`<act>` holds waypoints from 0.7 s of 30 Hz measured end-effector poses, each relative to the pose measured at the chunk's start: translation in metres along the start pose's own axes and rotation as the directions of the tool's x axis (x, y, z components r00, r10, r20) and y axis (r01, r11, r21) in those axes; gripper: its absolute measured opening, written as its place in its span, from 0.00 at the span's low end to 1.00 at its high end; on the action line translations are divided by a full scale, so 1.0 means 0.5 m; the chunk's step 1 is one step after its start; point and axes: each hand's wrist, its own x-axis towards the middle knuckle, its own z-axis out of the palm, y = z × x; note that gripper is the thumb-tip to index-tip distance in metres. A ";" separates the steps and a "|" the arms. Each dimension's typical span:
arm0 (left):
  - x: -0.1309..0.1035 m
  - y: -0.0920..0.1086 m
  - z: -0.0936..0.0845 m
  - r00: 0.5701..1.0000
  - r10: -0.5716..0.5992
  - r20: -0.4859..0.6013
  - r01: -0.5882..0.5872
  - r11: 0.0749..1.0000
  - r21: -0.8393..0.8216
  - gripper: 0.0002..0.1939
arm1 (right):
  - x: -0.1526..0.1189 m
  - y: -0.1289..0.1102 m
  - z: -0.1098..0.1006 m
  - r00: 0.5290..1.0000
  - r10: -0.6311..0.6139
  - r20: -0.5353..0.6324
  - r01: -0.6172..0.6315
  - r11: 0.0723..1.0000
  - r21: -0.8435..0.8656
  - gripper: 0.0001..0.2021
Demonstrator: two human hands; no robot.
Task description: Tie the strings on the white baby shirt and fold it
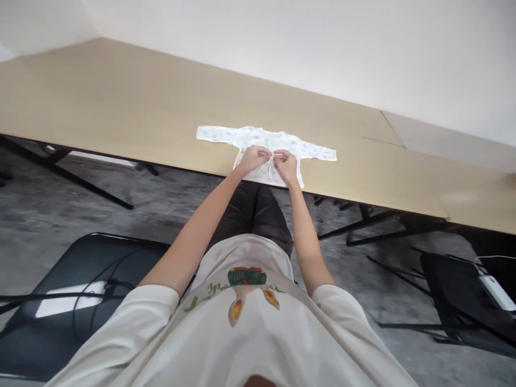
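A small white patterned garment (288, 142) lies spread on the table near its front edge, both long sleeves stretched out to the sides. My left hand (257, 158) is over the left half of its front, fingers pinched together at the middle opening. Facing it from the right, my right hand (285, 165) also has its fingers closed at the same opening. The fingertips of the two hands are nearly touching. Both hands seem to pinch the garment's front edges, though the exact bit between the fingers is too small to make out.
The long light-wood table (153, 102) runs along a white wall. A black chair (121, 255) with a white object and cables stands at the left. Another black chair (451, 285) with a white device (497, 292) is at the right. Black table legs show below the edge.
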 end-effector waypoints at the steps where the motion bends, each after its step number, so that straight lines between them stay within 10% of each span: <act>1: 0.001 -0.001 0.000 1.000 -0.003 -0.001 0.003 1.000 -0.010 0.13 | -0.001 -0.006 -0.001 1.000 0.013 -0.001 -0.013 1.000 0.002 0.16; 21: -0.007 0.000 -0.007 0.996 0.092 0.002 -0.092 0.995 0.035 0.17 | -0.010 -0.033 0.008 0.995 0.096 -0.037 -0.097 0.995 -0.029 0.12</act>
